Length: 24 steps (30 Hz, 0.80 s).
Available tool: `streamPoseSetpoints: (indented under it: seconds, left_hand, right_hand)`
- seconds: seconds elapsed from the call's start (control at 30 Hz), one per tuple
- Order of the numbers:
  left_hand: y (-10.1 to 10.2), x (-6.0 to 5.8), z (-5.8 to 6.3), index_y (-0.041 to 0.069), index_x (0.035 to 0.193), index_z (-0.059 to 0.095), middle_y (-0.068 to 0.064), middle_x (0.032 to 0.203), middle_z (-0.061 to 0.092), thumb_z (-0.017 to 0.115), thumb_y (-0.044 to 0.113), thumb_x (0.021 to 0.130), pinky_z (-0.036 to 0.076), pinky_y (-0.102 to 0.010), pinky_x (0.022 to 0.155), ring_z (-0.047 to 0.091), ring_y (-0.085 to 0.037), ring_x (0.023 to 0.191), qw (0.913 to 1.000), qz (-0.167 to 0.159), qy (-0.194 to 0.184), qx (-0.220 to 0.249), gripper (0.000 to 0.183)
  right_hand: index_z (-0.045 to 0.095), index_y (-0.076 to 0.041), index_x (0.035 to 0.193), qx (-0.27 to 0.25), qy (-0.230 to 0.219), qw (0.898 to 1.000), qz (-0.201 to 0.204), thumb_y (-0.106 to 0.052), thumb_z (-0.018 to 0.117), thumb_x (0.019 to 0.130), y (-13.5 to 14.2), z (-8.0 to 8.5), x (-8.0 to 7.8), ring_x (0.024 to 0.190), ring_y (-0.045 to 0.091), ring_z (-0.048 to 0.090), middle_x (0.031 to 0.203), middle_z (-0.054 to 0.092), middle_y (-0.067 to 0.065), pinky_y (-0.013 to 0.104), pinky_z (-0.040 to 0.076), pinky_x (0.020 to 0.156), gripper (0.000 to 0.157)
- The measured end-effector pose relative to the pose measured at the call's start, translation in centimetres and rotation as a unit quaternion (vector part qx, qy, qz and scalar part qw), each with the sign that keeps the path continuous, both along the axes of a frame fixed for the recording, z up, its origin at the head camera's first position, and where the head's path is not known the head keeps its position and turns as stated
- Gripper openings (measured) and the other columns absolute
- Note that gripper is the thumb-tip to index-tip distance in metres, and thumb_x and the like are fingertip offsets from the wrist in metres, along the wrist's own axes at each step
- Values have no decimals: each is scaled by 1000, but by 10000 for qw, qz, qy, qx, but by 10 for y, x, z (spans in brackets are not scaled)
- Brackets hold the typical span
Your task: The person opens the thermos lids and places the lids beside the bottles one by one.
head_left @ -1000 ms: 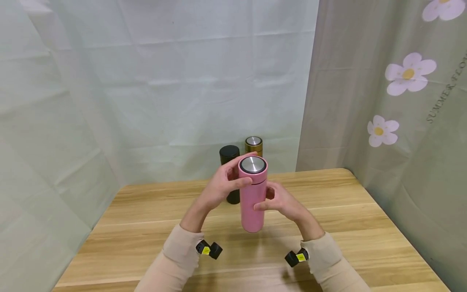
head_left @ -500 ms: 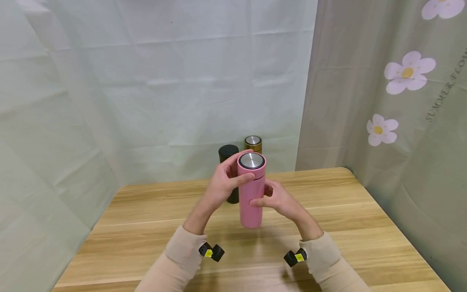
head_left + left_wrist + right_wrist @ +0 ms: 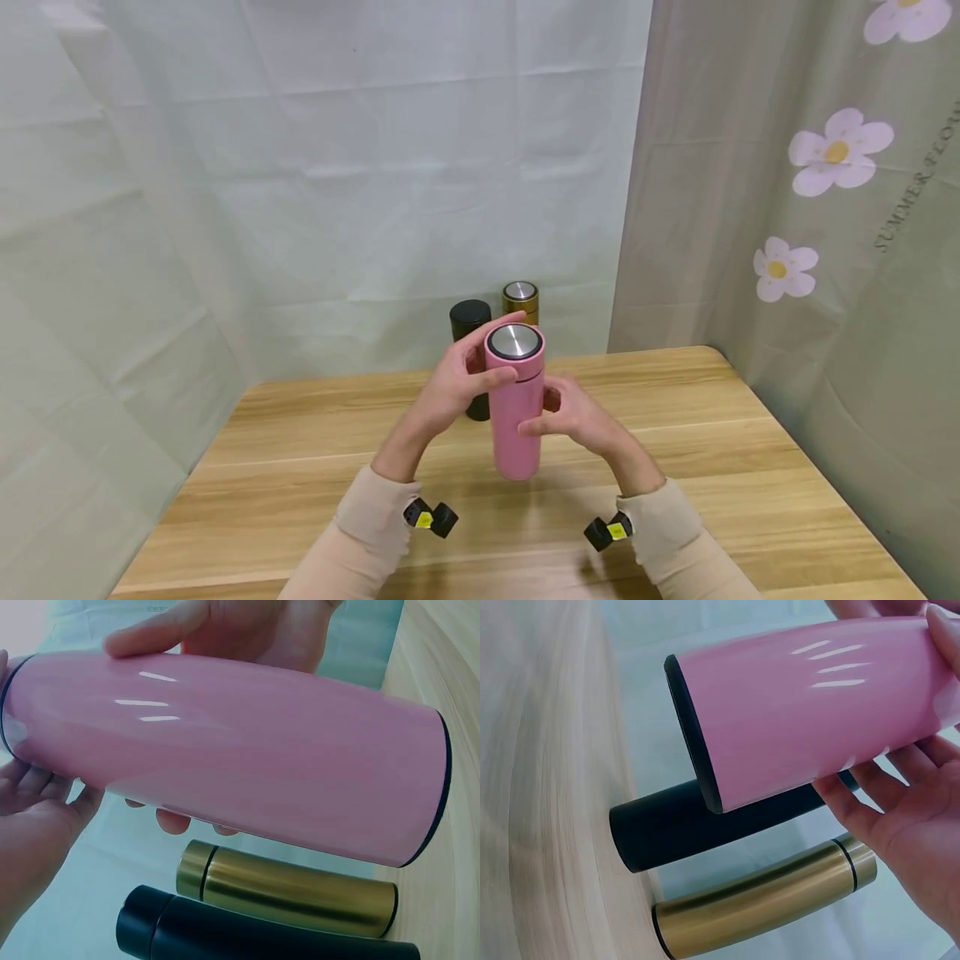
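A pink thermos [image 3: 514, 417] with a silver-topped lid [image 3: 515, 342] is held upright above the table between both hands. My left hand [image 3: 452, 382] grips it at the lid, the thumb lying across the seam below the top. Lower down, my right hand [image 3: 573, 414] holds the body from the right, its fingers wrapped behind. In the right wrist view the thermos's black base [image 3: 694, 735] shows apart from the wood. The far side of the lid is hidden behind the bottle.
Behind the pink thermos stand a black thermos [image 3: 471, 314] and a gold thermos [image 3: 521, 295], both partly covered by my left hand and the bottle. The wooden table [image 3: 315, 442] ends at a pale curtain [image 3: 420, 208]. A flowered curtain [image 3: 720, 208] hangs on the right.
The pink thermos rises slightly by half a second ago, then comes down a little and sits slightly further left. Both hands keep their hold and move with it.
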State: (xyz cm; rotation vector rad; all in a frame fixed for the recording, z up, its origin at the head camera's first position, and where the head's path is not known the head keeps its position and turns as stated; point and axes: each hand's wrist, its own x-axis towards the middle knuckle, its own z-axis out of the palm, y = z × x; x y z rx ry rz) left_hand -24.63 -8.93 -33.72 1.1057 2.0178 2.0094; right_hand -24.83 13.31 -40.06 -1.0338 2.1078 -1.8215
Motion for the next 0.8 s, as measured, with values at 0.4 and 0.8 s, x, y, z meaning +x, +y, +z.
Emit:
streamPoseSetpoints:
  seconds: [0.4, 0.8]
  left_hand:
    - [-3, -1, -1, 13, 158, 45, -13, 141, 63, 81, 41, 91, 54, -38, 100, 64, -26, 121, 9992, -406, 13, 55, 81]
    - [1, 1, -1, 13, 153, 50, -11, 136, 64, 83, 48, 88, 54, -37, 97, 64, -26, 118, 9998, 57, -155, 116, 81]
  right_hand:
    - [63, -10, 137, -55, 17, 9999, 99, -30, 80, 87, 1, 1, 0, 119, 33, 62, 129, 68, 9, 51, 49, 102, 57]
    - [63, -7, 138, -56, 37, 10000, -10, -27, 79, 89, -1, -1, -1, 117, 33, 63, 128, 68, 10, 50, 51, 101, 55]
